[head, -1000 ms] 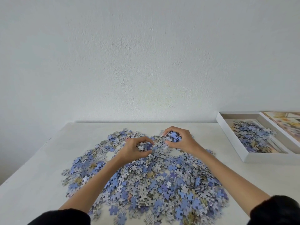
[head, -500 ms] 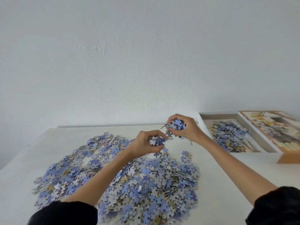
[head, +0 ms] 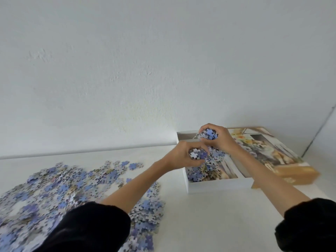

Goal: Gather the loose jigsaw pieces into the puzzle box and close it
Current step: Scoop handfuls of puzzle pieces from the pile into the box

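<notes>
Blue-and-grey cardboard pieces, head view. Both hands, which a second ago were closing on pieces in the middle of the loose pile, are now over the puzzle box, each carrying a handful. The left hand curls round one clump of pieces just above the box's left wall. The right hand grips a second clump over the far part of the box, and the two hands are nearly touching. Neither has let go: the fingers are clenched around the pieces, and none is seen falling.

Inside the box, a heap of pieces lies beneath the hands on the left of the floor, while the right of the floor shows bare print. The loose pile lies on the table well to the left of the box; its near part is blurred and partly hidden by a black sleeve. The lid, picture side up, rests just right of the box; whether it touches the box's right wall cannot be told.

Judgement: the carry is complete and release is the step in hand. With so much still outside the box, many more trips appear needed before the lid goes on. Pieces dropped by the left hand could spill over the left wall.
</notes>
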The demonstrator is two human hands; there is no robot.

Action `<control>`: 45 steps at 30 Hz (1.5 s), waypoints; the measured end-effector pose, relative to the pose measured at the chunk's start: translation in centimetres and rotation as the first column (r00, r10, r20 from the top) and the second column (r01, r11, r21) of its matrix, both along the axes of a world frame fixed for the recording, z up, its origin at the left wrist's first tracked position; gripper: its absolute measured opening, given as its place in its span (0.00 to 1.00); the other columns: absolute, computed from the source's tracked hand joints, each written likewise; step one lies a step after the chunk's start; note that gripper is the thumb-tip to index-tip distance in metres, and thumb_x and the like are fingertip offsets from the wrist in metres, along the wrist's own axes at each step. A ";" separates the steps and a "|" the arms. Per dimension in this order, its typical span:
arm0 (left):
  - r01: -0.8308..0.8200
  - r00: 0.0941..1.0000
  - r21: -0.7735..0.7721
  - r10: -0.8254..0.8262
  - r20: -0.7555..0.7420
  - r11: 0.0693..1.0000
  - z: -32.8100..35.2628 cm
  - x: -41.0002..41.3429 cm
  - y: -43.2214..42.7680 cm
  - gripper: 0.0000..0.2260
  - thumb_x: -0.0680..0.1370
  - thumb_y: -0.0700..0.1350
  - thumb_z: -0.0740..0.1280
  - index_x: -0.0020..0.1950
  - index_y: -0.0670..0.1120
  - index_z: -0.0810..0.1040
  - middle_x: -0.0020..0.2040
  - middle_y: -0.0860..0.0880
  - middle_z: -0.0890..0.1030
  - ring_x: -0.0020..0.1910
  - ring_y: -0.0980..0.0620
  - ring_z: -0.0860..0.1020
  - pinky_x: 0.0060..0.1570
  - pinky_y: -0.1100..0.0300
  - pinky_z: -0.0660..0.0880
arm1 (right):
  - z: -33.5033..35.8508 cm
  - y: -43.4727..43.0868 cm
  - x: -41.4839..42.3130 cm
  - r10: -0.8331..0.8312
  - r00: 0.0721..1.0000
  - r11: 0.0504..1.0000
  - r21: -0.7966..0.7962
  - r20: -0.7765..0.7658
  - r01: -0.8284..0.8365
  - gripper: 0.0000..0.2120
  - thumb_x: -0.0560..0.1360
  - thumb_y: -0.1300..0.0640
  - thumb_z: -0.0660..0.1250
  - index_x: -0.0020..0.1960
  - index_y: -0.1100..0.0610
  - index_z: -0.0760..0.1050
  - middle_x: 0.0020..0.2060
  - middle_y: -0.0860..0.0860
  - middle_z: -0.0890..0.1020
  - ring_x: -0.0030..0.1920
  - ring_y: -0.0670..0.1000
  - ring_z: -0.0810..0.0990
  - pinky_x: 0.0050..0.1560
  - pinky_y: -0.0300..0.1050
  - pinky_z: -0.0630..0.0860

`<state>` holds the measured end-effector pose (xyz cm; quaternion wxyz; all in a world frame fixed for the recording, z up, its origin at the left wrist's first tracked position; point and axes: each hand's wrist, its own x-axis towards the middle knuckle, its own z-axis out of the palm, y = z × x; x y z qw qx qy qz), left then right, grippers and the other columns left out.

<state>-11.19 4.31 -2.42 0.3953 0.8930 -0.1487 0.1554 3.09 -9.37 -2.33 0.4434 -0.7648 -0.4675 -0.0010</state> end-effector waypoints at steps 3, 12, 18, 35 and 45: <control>0.016 1.000 0.033 -0.015 -0.024 0.999 -1.0 3.4 -1.6 0.11 0.70 0.38 0.71 0.52 0.45 0.81 0.48 0.51 0.82 0.45 0.47 0.80 0.51 0.51 0.75 | -1.4 -0.9 2.4 0.002 1.000 1.000 -0.021 -0.007 -0.003 0.09 0.68 0.59 0.73 0.45 0.50 0.77 0.44 0.49 0.81 0.43 0.46 0.79 0.45 0.34 0.74; 0.063 0.984 0.199 -0.027 -0.178 0.978 -5.0 7.7 -2.5 0.11 0.72 0.46 0.71 0.54 0.48 0.79 0.41 0.47 0.81 0.33 0.51 0.74 0.38 0.54 0.72 | -5.6 -0.3 6.4 -0.019 0.999 0.989 -0.148 -0.044 0.013 0.08 0.69 0.55 0.72 0.46 0.47 0.77 0.41 0.48 0.82 0.39 0.47 0.78 0.39 0.31 0.71; 0.164 0.971 0.290 -0.103 -0.214 0.943 -4.7 7.7 -2.1 0.13 0.72 0.51 0.72 0.54 0.49 0.80 0.51 0.49 0.79 0.48 0.53 0.76 0.49 0.54 0.73 | -6.3 0.6 7.1 -0.044 0.999 0.984 -0.172 -0.013 0.041 0.07 0.71 0.50 0.69 0.48 0.44 0.77 0.48 0.40 0.78 0.49 0.39 0.76 0.50 0.39 0.72; -0.073 0.995 0.063 0.077 -0.061 0.995 0.0 -4.7 5.9 0.07 0.75 0.47 0.69 0.51 0.46 0.81 0.46 0.51 0.83 0.45 0.59 0.81 0.47 0.58 0.78 | -2.2 5.3 -2.9 -0.005 1.000 1.000 0.007 -0.023 0.005 0.06 0.73 0.62 0.68 0.46 0.52 0.79 0.45 0.49 0.81 0.47 0.41 0.77 0.45 0.21 0.66; -0.336 0.937 0.035 0.338 -0.095 0.941 -1.2 -18.7 15.9 0.05 0.75 0.47 0.68 0.50 0.50 0.81 0.46 0.57 0.83 0.46 0.61 0.80 0.48 0.62 0.78 | -3.0 11.8 -16.7 0.143 0.985 0.989 -0.011 -0.097 -0.145 0.05 0.73 0.62 0.67 0.47 0.54 0.78 0.42 0.46 0.80 0.44 0.33 0.75 0.45 0.21 0.65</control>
